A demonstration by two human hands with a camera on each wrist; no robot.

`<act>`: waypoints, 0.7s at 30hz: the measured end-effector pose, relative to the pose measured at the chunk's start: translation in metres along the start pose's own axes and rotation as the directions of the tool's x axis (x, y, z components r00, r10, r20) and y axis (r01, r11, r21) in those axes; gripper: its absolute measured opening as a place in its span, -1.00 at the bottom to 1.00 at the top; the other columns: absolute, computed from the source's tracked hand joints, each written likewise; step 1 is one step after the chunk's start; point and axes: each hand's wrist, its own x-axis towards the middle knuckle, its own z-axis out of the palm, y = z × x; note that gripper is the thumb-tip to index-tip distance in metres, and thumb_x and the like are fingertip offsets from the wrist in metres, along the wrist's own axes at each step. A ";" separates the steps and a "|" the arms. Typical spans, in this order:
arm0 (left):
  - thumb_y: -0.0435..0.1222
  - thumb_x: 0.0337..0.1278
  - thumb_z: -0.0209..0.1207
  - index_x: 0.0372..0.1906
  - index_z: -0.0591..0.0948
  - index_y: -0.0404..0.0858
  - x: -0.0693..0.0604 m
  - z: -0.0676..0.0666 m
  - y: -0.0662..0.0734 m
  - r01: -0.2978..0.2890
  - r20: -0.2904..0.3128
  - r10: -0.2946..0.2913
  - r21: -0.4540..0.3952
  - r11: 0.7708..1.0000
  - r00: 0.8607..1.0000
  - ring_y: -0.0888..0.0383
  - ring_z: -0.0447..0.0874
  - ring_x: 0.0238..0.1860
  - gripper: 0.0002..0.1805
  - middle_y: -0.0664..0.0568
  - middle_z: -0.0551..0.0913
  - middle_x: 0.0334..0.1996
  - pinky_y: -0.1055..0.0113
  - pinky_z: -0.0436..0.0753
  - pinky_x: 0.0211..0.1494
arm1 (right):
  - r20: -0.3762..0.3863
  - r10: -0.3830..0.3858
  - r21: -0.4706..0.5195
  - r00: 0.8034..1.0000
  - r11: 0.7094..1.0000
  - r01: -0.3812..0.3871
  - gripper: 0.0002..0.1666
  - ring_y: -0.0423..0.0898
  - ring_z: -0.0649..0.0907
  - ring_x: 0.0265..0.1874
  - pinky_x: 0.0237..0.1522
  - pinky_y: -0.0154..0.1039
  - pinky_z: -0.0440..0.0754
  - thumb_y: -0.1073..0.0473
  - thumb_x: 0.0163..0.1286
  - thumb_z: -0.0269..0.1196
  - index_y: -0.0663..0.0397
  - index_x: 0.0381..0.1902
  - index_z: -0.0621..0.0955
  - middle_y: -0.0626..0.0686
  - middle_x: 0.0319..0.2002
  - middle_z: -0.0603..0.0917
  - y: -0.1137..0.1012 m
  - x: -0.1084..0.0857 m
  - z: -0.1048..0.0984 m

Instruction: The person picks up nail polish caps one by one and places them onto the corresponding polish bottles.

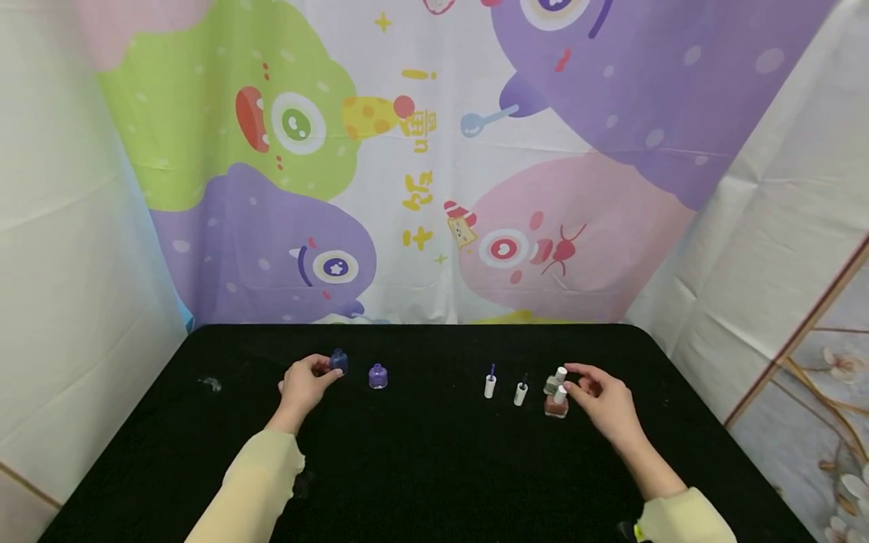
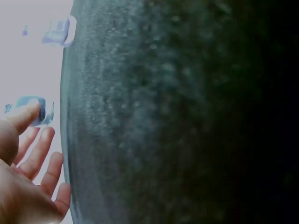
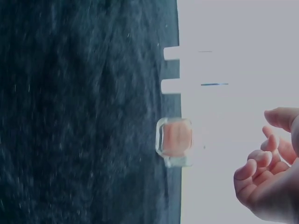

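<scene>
My left hand pinches a small dark blue nail polish bottle between thumb and fingers. To its right stands a purple nail polish bottle with no cap on. Near the right side, two white brush caps stand with their dark brushes upward. Beside them are a grey-green nail polish bottle and a pinkish-brown nail polish bottle, both white-capped. My right hand is close to these two caps, thumb and index finger apart; the right wrist view shows nothing between them.
A black cloth-covered table bears everything. A small clear scrap lies at its left. A cartoon-print curtain hangs along the far edge, and pale curtains flank both sides.
</scene>
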 end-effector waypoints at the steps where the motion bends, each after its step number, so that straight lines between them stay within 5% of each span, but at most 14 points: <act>1: -0.14 0.17 0.22 -0.07 0.58 -0.31 0.000 -0.001 0.000 -0.002 -0.006 0.002 -0.005 1.000 1.000 -0.12 0.49 -0.03 -0.66 -0.19 0.64 -0.09 -0.06 0.18 -0.01 | -0.004 0.000 0.002 1.000 1.000 0.000 -0.64 -0.20 0.42 -0.56 -0.53 -0.35 0.40 0.12 0.29 0.25 0.07 0.04 0.58 0.01 -0.43 0.48 -0.002 -0.001 0.001; 9: -0.12 0.19 0.21 -0.05 0.56 -0.32 -0.004 -0.007 0.009 -0.046 -0.025 0.045 -0.040 0.998 0.999 -0.12 0.50 -0.03 -0.63 -0.20 0.62 -0.10 -0.09 0.16 0.07 | -0.007 0.027 0.046 1.000 0.999 -0.027 -0.62 -0.21 0.49 -0.58 -0.54 -0.35 0.42 0.15 0.28 0.26 0.09 0.05 0.58 0.03 -0.45 0.59 -0.012 -0.005 0.013; 15: -0.14 0.18 0.21 -0.07 0.57 -0.32 -0.011 -0.012 0.022 -0.123 -0.053 0.119 -0.074 0.990 0.991 -0.10 0.51 -0.03 -0.65 -0.19 0.63 -0.14 -0.13 0.13 0.19 | 0.021 0.094 0.105 0.995 0.990 -0.095 -0.60 -0.02 0.67 -0.43 -0.39 -0.35 0.55 0.14 0.28 0.26 0.08 0.07 0.56 0.10 -0.42 0.69 -0.014 -0.007 0.028; 21: -0.16 0.14 0.24 -0.10 0.59 -0.31 -0.023 -0.012 0.039 -0.176 -0.078 0.168 -0.099 0.979 0.983 -0.08 0.54 -0.05 -0.67 -0.17 0.66 -0.17 -0.05 0.28 0.16 | 0.026 0.116 0.080 0.993 0.990 -0.118 -0.61 -0.13 0.51 -0.65 -0.58 -0.34 0.40 0.14 0.25 0.28 0.10 0.03 0.58 -0.02 -0.61 0.58 -0.013 -0.006 0.042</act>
